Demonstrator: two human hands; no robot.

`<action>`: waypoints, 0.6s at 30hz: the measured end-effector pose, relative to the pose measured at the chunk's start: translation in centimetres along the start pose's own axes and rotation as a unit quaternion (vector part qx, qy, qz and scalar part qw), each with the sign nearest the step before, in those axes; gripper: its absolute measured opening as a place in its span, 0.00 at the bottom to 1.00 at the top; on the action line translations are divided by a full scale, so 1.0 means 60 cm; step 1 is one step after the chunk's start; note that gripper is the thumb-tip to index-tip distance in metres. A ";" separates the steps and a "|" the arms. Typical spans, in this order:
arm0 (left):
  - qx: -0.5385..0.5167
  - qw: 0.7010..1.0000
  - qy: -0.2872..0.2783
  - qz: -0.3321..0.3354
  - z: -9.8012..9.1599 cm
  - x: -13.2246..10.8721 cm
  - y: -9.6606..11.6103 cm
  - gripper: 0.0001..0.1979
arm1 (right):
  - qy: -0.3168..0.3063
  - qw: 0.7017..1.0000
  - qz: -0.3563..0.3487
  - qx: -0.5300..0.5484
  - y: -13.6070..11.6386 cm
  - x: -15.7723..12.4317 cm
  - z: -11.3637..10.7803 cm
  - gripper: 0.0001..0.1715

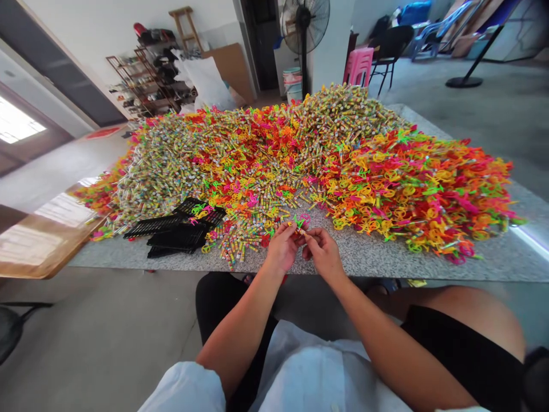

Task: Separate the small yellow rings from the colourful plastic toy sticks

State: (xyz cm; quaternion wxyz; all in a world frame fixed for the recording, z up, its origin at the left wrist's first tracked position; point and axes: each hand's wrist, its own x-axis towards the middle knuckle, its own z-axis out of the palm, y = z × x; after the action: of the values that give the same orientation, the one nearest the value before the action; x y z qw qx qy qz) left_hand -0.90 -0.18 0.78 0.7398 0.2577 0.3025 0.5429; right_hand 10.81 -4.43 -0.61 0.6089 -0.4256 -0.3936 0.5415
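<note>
My left hand (282,247) is closed at the table's near edge, fingers pinched around small bright plastic pieces (302,220), green and pink, with loop-shaped ends. Close beside it, my right hand (323,252) pinches the pale end of a small piece between thumb and fingertips. The two hands nearly touch, and the fingers hide most of what they hold. Just left of them lies a loose scatter of short printed tubes (240,237). To the right rises a heap of red, orange, yellow and green looped plastic pieces (412,189).
More printed tubes (158,163) are piled along the back and left of the speckled stone table (364,246). Black slotted plastic trays (178,236) are stacked loosely at the front left. Behind stand a fan (303,23), pink stools (359,64) and a cluttered rack (150,74).
</note>
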 end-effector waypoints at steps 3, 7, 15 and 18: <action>0.002 1.000 0.005 -0.003 -0.002 -0.002 -0.003 0.14 | -0.005 0.999 0.033 0.038 0.005 0.002 -0.003 0.17; 0.000 1.000 -0.002 -0.009 -0.005 -0.003 -0.008 0.15 | -0.001 0.992 0.060 0.107 0.010 0.005 -0.006 0.16; 0.009 0.999 0.023 0.040 0.000 -0.007 -0.013 0.15 | 0.028 0.962 0.106 0.251 0.002 0.006 -0.007 0.17; 0.048 0.996 0.030 0.064 0.004 -0.009 -0.010 0.16 | 0.033 0.959 0.120 0.256 0.000 0.006 -0.008 0.17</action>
State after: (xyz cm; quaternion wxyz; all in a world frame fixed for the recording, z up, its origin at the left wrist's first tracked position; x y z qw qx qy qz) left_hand -0.44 -0.88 0.60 0.6806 0.2951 0.3332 0.5820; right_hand 11.32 -4.11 -0.73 0.6407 -0.3171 -0.1675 0.6789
